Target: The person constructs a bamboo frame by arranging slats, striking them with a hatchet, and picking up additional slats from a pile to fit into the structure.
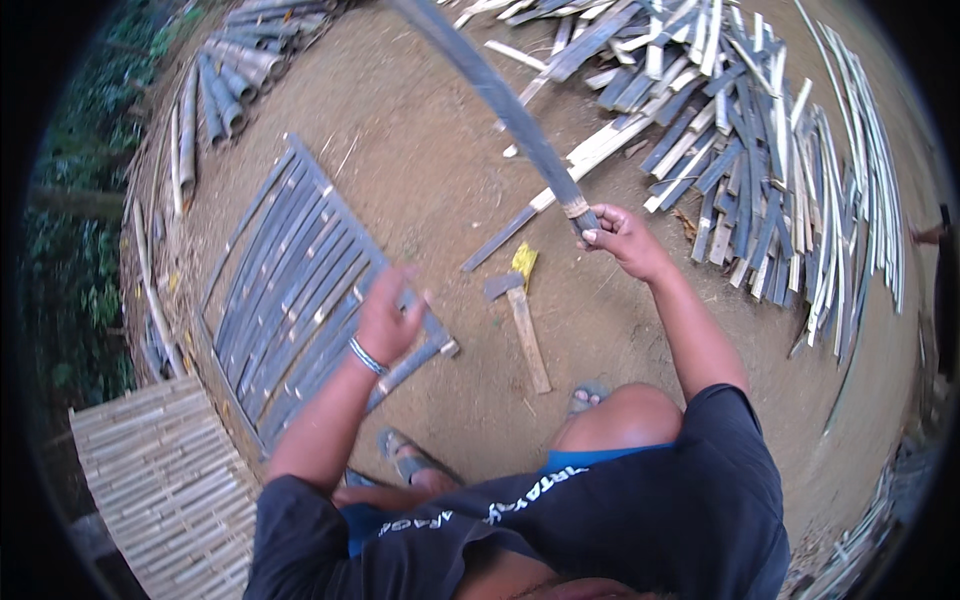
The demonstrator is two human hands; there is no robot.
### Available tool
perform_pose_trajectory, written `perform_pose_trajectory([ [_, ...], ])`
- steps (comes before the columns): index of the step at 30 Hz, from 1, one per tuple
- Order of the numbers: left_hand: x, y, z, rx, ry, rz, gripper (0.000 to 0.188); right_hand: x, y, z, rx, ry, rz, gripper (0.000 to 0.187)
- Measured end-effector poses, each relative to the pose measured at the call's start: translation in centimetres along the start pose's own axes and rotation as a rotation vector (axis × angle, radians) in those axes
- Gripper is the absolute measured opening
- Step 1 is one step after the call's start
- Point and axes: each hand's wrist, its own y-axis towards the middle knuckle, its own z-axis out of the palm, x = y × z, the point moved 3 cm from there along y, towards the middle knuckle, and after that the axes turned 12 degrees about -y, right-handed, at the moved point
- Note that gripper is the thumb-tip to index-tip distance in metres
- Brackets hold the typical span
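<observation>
My right hand grips the lower end of a long, dark grey bamboo slat, thumb and fingers closed round it. The slat rises and leans away to the upper left, out of the picture. Over the right side of a lattice panel of dark bamboo slats is my left hand, a braided band at its wrist. Motion smears its fingers, so whether it touches the panel or holds anything is unclear. Between my hands, a wooden-handled hatchet lies on the dirt, with something yellow at its head.
A large heap of split bamboo slats spreads at the upper right, beside long pale strips. Round bamboo poles lie at the upper left. A pale woven bamboo mat is at the lower left. My sandalled feet stand near the hatchet and panel.
</observation>
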Motion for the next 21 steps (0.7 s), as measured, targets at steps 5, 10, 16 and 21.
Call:
perform_pose_trajectory([
  [5,-3.7,1.6,-11.2,-0.202,0.305,0.308,0.061,4.4,1.9,5.7,0.351,-0.139,0.015,0.042],
  [10,-1.7,-2.5,-16.7,-0.030,0.696,0.145,0.079,7.5,3.3,12.3,0.683,-0.194,0.044,0.040],
  [16,5.4,-11.3,-18.2,0.114,0.562,-0.077,0.061,7.0,5.2,18.8,0.922,-0.296,0.225,0.043],
  [21,9.6,-17.9,-18.6,0.031,0.464,-0.217,0.050,5.0,5.5,24.2,0.998,-0.337,0.336,0.046],
])
